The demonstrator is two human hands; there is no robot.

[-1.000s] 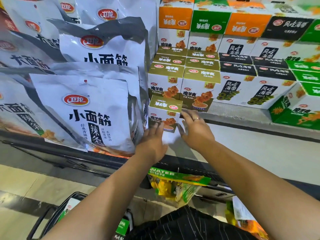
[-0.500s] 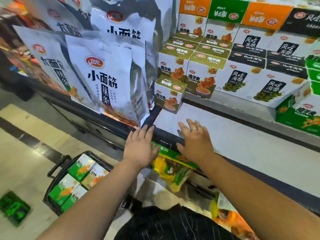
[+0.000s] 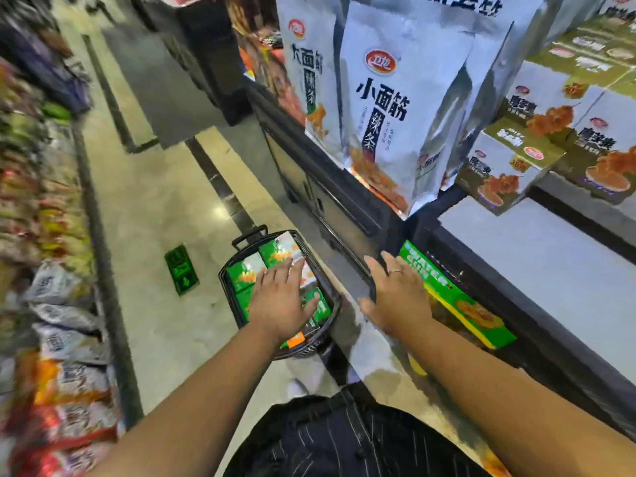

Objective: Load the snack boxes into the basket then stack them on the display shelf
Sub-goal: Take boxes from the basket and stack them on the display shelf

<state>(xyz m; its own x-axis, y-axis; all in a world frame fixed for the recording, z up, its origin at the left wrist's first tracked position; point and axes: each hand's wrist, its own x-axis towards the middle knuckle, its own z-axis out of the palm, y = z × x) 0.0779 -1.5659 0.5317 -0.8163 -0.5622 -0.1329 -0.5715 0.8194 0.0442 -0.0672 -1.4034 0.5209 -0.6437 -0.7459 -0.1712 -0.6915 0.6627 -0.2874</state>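
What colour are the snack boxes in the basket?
The snack boxes are green with orange; head view.

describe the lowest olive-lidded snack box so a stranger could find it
On the display shelf at right, tall white bags stand beside stacked olive-lidded boxes. At the foot of that stack, next to the bags, one box sits on the lower white ledge. It alone is lowest and frontmost, with nothing on top.
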